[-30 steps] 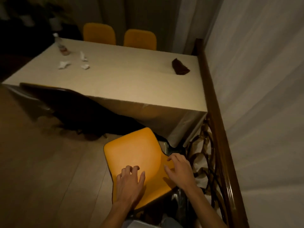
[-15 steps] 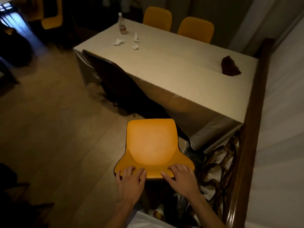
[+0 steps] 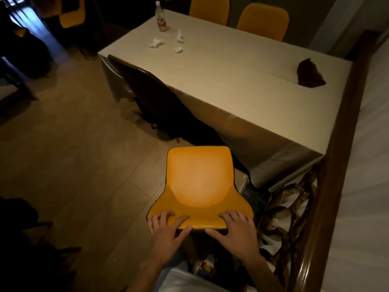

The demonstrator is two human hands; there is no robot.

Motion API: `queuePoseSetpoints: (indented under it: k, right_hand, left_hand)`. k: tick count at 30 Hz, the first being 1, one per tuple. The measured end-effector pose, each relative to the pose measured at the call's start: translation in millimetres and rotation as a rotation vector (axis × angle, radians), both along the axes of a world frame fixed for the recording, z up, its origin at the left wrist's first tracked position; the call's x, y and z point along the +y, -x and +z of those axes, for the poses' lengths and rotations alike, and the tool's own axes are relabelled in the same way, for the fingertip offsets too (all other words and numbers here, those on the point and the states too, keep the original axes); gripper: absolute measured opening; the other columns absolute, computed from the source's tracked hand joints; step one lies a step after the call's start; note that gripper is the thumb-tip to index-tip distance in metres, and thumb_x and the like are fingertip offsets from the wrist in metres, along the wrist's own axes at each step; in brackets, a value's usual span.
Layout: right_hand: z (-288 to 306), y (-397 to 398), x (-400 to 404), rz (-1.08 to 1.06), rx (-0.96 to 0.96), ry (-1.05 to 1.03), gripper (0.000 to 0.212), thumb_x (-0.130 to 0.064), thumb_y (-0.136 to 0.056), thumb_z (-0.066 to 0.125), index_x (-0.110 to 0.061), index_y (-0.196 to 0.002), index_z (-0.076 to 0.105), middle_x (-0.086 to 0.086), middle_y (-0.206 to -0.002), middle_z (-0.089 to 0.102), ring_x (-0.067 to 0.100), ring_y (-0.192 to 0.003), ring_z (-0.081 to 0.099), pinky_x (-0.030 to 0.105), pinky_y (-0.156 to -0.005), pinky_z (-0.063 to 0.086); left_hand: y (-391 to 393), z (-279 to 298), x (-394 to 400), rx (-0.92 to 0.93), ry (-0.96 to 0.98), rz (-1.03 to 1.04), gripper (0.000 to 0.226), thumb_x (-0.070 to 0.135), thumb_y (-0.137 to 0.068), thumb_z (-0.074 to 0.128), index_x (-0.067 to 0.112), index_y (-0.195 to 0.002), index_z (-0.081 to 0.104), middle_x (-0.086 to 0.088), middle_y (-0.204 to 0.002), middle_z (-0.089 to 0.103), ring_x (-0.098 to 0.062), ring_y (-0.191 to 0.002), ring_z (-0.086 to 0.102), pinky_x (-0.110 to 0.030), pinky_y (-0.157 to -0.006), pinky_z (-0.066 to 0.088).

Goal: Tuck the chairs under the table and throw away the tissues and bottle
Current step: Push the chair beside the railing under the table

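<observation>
The left hand (image 3: 167, 227) and right hand (image 3: 234, 227) each close over the top edge of the yellow chair (image 3: 200, 184) backrest, near the table (image 3: 242, 81) corner; the smooth, rigid shell probably slides easily when held there.

Orange chair (image 3: 200, 182) off table (image 3: 242, 81); bottle (image 3: 161, 17), 3 tissues (image 3: 156, 42) atop.

I see the nearest chair (image 3: 200, 182) before the table (image 3: 242, 81), well apart — another chair (image 3: 147, 89) tucked left; bottle (image 3: 161, 17) and tissues (image 3: 166, 42) at the far-left corner.
</observation>
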State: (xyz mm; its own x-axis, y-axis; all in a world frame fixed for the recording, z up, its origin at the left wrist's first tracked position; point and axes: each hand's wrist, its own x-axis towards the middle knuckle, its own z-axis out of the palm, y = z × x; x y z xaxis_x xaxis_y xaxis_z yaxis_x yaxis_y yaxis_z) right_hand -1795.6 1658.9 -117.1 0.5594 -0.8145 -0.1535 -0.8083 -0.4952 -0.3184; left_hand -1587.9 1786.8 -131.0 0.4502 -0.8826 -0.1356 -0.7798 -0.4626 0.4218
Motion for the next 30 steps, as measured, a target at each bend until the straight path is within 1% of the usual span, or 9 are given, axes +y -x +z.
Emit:
queuePoseSetpoints:
  k: [3, 6, 10, 13, 18, 22, 27, 30]
  right_hand:
    - [0.1, -3.3, -2.4, -0.011, 0.009, 0.005, 0.079, -0.093, -0.076, 0.031, -0.034, -0.112, 0.069, -0.015, -0.114, 0.066, 0.013, -0.110, 0.056, 0.039, -0.098, 0.040]
    - [1.2, -7.6, -5.0, -0.022, 0.018, -0.009, 0.083, -0.095, -0.074, 0.029, -0.034, -0.116, 0.068, -0.016, -0.117, 0.065, 0.011, -0.114, 0.055, 0.037, -0.101, 0.038]
    - [4.5, -17.6, -14.9, -0.058, 0.048, -0.054, 0.089, -0.097, -0.071, 0.024, -0.035, -0.123, 0.063, -0.017, -0.126, 0.061, 0.009, -0.121, 0.050, 0.035, -0.108, 0.030]
    - [6.5, -29.5, -24.5, -0.094, 0.037, -0.049, 0.088, -0.096, -0.073, 0.024, -0.034, -0.124, 0.062, -0.015, -0.127, 0.061, 0.010, -0.120, 0.049, 0.035, -0.108, 0.030]
    - [8.8, -52.0, -45.7, -0.119, 0.088, -0.079, 0.089, -0.095, -0.074, 0.019, -0.036, -0.130, 0.056, -0.016, -0.133, 0.057, 0.009, -0.125, 0.045, 0.034, -0.110, 0.027]
    - [3.9, -69.5, -54.3, -0.159, 0.072, -0.059, 0.086, -0.093, -0.077, 0.021, -0.034, -0.127, 0.059, -0.014, -0.129, 0.060, 0.011, -0.122, 0.049, 0.037, -0.109, 0.030]
    - [-4.5, -96.0, -61.7, -0.191, 0.088, -0.027, 0.084, -0.088, -0.083, 0.018, -0.030, -0.123, 0.062, -0.011, -0.125, 0.062, 0.015, -0.117, 0.052, 0.043, -0.107, 0.031]
    - [-7.0, -116.5, -67.8, -0.206, 0.123, -0.041, 0.084, -0.086, -0.084, 0.015, -0.029, -0.125, 0.061, -0.010, -0.125, 0.061, 0.016, -0.119, 0.051, 0.046, -0.108, 0.030]
  left_hand:
    - [-1.5, 0.1, -2.9, -0.017, 0.013, -0.006, 0.044, 0.078, -0.087, 0.028, 0.059, -0.116, 0.054, 0.009, -0.119, 0.044, -0.016, -0.116, 0.030, -0.057, -0.104, 0.026]
    - [-7.1, -1.3, -9.3, -0.028, 0.010, -0.011, 0.039, 0.075, -0.088, 0.030, 0.060, -0.116, 0.054, 0.011, -0.116, 0.044, -0.016, -0.115, 0.032, -0.059, -0.105, 0.024]
    - [-21.5, -2.7, -25.4, -0.039, -0.007, -0.051, 0.038, 0.075, -0.089, 0.028, 0.062, -0.115, 0.052, 0.012, -0.113, 0.042, -0.017, -0.114, 0.034, -0.056, -0.105, 0.020]
    - [-37.8, -4.5, -43.0, -0.061, -0.007, -0.100, 0.037, 0.075, -0.089, 0.028, 0.064, -0.116, 0.051, 0.011, -0.113, 0.043, -0.018, -0.115, 0.034, -0.054, -0.104, 0.020]
    - [-66.8, -3.5, -78.2, -0.055, -0.032, -0.158, 0.040, 0.079, -0.087, 0.024, 0.066, -0.117, 0.048, 0.012, -0.113, 0.041, -0.017, -0.115, 0.030, -0.050, -0.103, 0.019]
    - [-87.2, 3.2, -97.6, -0.023, -0.056, -0.202, 0.052, 0.083, -0.083, 0.016, 0.064, -0.118, 0.049, 0.011, -0.117, 0.041, -0.017, -0.118, 0.027, -0.048, -0.106, 0.012]
    - [-114.7, 1.8, -119.6, -0.018, -0.075, -0.247, 0.054, 0.082, -0.083, 0.014, 0.062, -0.117, 0.050, 0.011, -0.116, 0.040, -0.017, -0.120, 0.030, -0.052, -0.108, 0.009]
    - [-136.2, 1.1, -134.6, -0.019, -0.099, -0.285, 0.055, 0.083, -0.083, 0.013, 0.062, -0.118, 0.050, 0.011, -0.116, 0.039, -0.016, -0.120, 0.028, -0.053, -0.109, 0.008]
